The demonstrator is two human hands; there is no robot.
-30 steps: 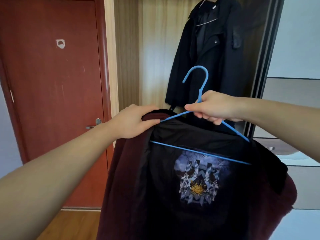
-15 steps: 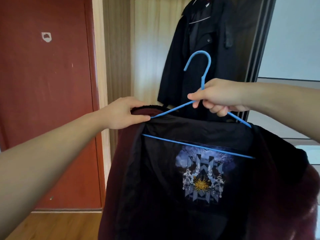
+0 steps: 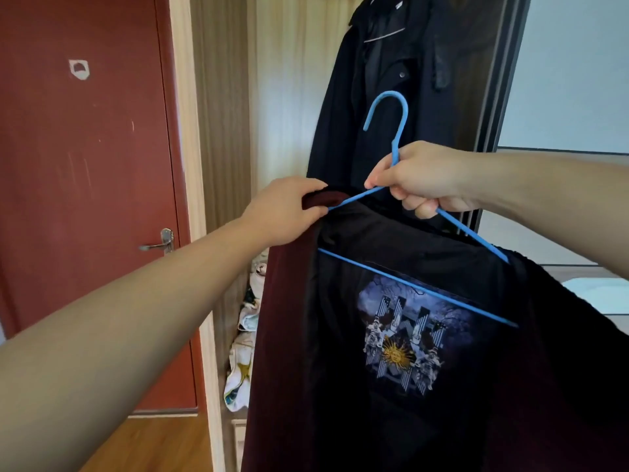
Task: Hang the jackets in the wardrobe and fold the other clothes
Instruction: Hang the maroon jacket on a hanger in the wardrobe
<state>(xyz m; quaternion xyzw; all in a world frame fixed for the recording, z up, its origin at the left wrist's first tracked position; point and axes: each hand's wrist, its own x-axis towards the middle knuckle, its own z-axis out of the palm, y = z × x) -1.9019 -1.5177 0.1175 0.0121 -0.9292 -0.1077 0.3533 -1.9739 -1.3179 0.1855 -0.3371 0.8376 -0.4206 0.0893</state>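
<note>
Your two bare hands hold one dark red jacket (image 3: 282, 335) on one blue hanger (image 3: 401, 287) at chest height. Your left hand (image 3: 286, 211) has its fingers clamped on the jacket's collar; your right hand (image 3: 425, 178) has its fingers closed around the hanger's neck. Behind, one black coat (image 3: 381, 107) hangs in the open wardrobe (image 3: 221, 97), beside one red door (image 3: 85, 165).

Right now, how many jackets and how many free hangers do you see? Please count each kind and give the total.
Jackets: 2, the dark red jacket and the black coat
Visible hangers: 1, the blue hanger
Total: 3
</note>
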